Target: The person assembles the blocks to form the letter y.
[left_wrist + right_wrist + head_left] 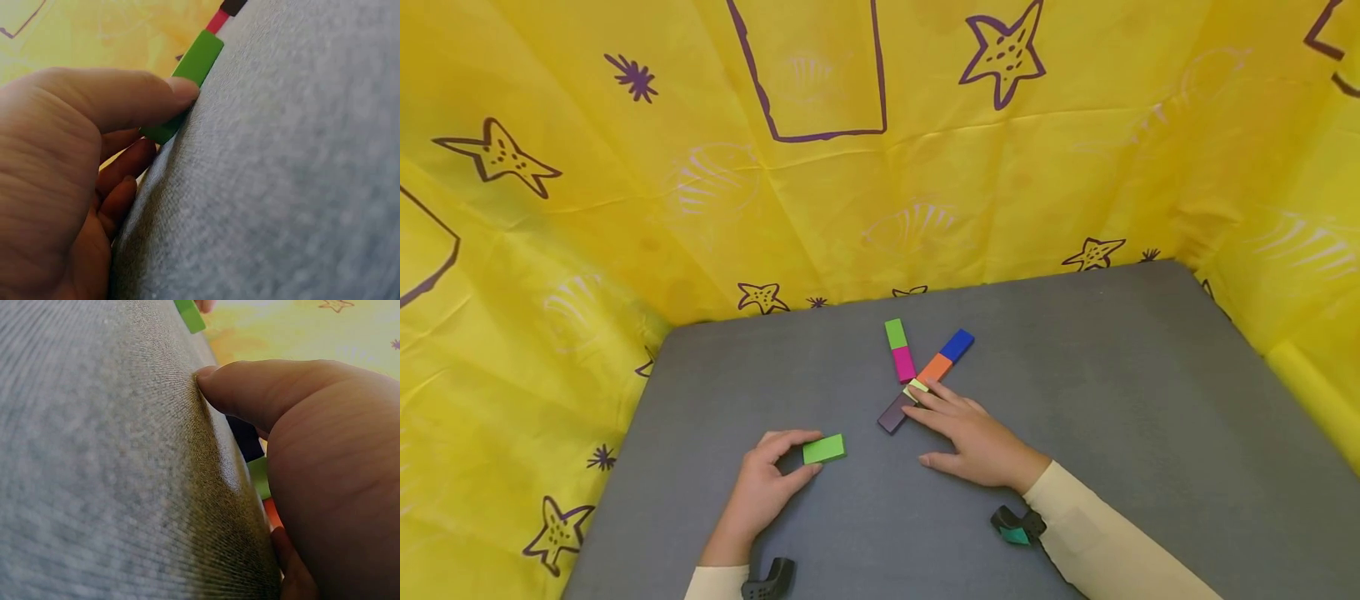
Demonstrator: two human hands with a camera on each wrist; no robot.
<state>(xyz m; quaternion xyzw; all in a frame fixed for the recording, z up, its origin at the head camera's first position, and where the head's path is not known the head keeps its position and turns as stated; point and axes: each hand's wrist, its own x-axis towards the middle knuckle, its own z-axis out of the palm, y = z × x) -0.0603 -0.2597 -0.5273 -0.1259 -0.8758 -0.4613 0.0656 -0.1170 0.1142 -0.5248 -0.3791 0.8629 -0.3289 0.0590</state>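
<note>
My left hand (pixel 762 481) pinches a bright green block (pixel 824 448) by its left end, thumb on the near side and fingers on the far side. The left wrist view shows this green block (pixel 199 59) low over the grey cloth. My right hand (pixel 977 440) lies with fingers extended, its fingertips at a pale green block (pixel 916 389). That block sits in a slanting row between a dark block (pixel 894 413) and an orange block (pixel 935 367), with a blue block (pixel 957 345) at the far end. The right hand's fingers partly hide the row.
A pink block (pixel 904 364) and another green block (pixel 896 333), end to end, stretch away from the row toward the back. Grey cloth covers the table (pixel 1112 375). Yellow patterned curtains (pixel 850 192) hang behind and along both sides.
</note>
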